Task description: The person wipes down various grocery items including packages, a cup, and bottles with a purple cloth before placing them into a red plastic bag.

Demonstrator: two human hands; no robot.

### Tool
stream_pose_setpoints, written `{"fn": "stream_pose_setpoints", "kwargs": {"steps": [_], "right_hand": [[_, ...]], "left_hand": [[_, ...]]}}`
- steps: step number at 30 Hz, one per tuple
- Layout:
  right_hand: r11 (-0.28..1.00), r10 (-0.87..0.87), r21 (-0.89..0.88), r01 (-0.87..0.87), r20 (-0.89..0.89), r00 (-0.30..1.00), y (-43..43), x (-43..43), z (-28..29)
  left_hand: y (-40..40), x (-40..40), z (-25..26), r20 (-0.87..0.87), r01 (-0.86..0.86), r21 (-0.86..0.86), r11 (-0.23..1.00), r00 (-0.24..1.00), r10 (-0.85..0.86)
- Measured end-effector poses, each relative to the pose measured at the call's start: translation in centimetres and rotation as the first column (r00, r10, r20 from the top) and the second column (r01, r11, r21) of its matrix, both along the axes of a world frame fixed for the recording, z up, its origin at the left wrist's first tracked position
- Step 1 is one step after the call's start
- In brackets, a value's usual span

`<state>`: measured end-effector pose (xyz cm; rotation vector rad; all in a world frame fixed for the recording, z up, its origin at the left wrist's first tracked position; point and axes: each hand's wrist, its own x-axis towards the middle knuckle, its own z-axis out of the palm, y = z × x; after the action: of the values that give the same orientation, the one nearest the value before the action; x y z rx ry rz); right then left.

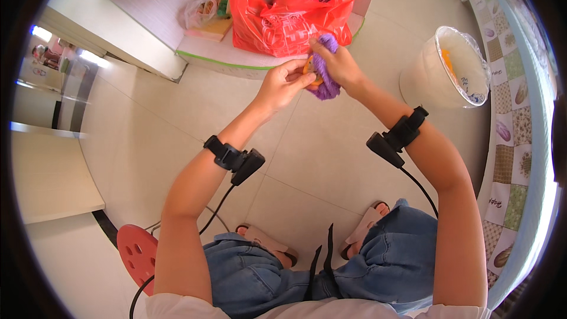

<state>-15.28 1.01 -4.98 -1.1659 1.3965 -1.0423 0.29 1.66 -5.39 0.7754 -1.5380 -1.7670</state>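
My left hand point(283, 83) pinches a small round orange-rimmed object point(312, 72) between thumb and fingers. Against its right side, my right hand point(339, 64) holds a fuzzy purple cloth point(327, 84), bunched up, with part of it showing above and below the fingers. Both hands are close together, just in front of a red plastic bag point(283, 26) on a low shelf point(208, 56) with a green edge. What the round object is, I cannot tell; the fingers and cloth partly cover it.
Right of the hands stands a whitish bin point(423, 73) with a clear liner and something orange inside. A clear bag of small items point(206, 9) lies left of the red bag. A red stool point(135, 252) is at lower left; a patterned cloth point(505, 128) hangs along the right.
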Motion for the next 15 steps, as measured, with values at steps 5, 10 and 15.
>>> {"fn": "stream_pose_setpoints", "kwargs": {"steps": [5,10,15], "right_hand": [[0.995,-0.093,0.057,0.077,0.361,0.928,0.6,-0.3,1.3],[0.977,0.063,-0.189,-0.097,-0.176,0.982,2.1,-0.1,0.2],[0.998,-0.032,0.034,0.044,-0.286,0.958,0.7,-4.9,-0.8]], "left_hand": [[-1.1,-0.7,1.0,-0.084,-0.101,0.009,0.995,0.991,0.101],[-0.5,0.4,-1.7,0.208,0.067,-0.265,0.962,0.978,-0.011],[-2.8,0.1,-0.4,0.193,0.111,-0.285,0.952,0.98,-0.057]]}}
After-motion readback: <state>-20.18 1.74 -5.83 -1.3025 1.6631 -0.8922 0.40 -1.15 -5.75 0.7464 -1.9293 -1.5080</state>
